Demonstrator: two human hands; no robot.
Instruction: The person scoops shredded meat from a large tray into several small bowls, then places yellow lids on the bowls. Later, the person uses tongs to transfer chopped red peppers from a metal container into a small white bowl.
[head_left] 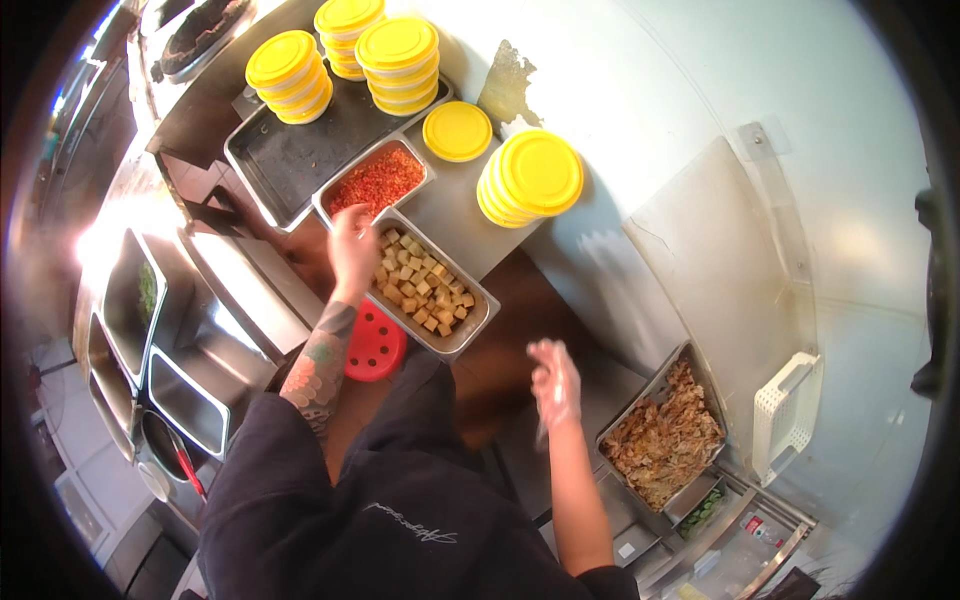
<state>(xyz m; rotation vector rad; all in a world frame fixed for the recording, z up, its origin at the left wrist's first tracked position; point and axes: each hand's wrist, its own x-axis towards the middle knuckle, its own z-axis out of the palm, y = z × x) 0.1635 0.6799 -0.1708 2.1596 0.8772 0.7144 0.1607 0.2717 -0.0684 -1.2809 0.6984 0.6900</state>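
Note:
My left hand [353, 258] is over the near left side of a metal pan of pale tan cubes [425, 285], close to where it meets a pan of chopped red pepper [378, 182]. Its fingers are curled together, and whatever they may hold is hidden. The pan of cubes juts out past the counter's near edge. In a clear plastic glove, my right hand [556, 385] hovers to the right of that pan, fingers loosely apart and nothing in them. A deep tray of brown shredded meat [665, 440] lies further right.
Stacks of yellow-lidded tubs [400, 65] stand on a dark tray [290, 150] at the back. Another stack [535, 175] and a single yellow lid [457, 131] sit by the wall. A red stool [375, 345] is below the counter. Metal containers [190, 400] line the left; a white basket [785, 415] is at the right.

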